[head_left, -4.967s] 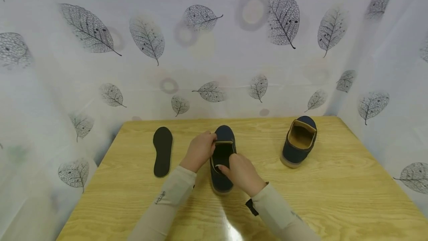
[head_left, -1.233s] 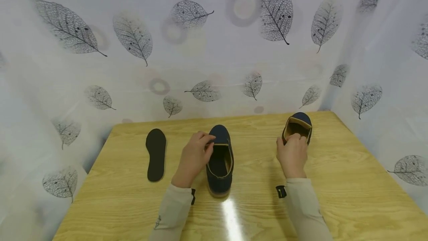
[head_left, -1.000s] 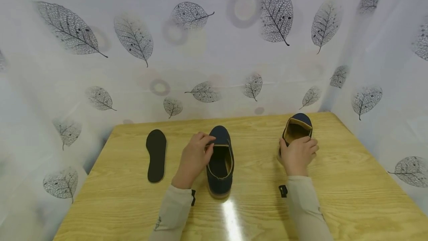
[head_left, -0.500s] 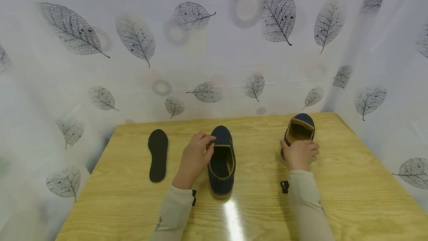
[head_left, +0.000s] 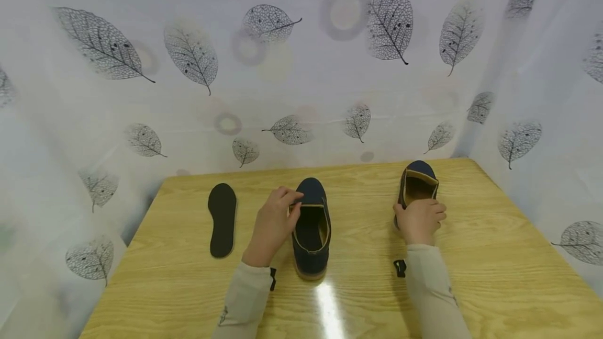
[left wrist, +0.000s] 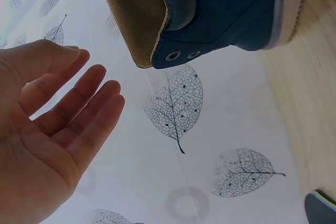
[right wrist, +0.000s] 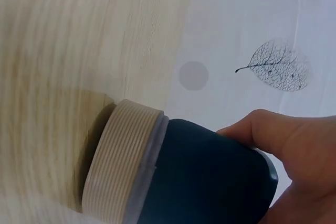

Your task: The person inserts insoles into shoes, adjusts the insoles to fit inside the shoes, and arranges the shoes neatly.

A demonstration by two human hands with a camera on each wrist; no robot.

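A navy shoe (head_left: 311,255) with a tan lining stands mid-table, toe to the back, a dark insole visible within. Beside its tongue is my left hand (head_left: 273,224), fingers loosely bent and holding nothing. The left wrist view shows a gap between that hand (left wrist: 58,114) and the shoe's tongue (left wrist: 137,19). My right hand (head_left: 418,221) grips the heel of the other navy shoe (head_left: 419,169) at the back right. Seen from the right wrist, thumb and fingers lie on either side of its heel (right wrist: 210,177), above a ribbed pale sole (right wrist: 123,161).
A loose black insole (head_left: 222,220) lies flat on the wooden table (head_left: 165,286), left of the middle shoe. Behind the table's far edge hangs a white curtain (head_left: 292,77) with leaf prints.
My right hand has left the middle shoe for the heel of the right shoe, which has turned slightly and now points straighter back. My left hand has let go of the middle shoe.
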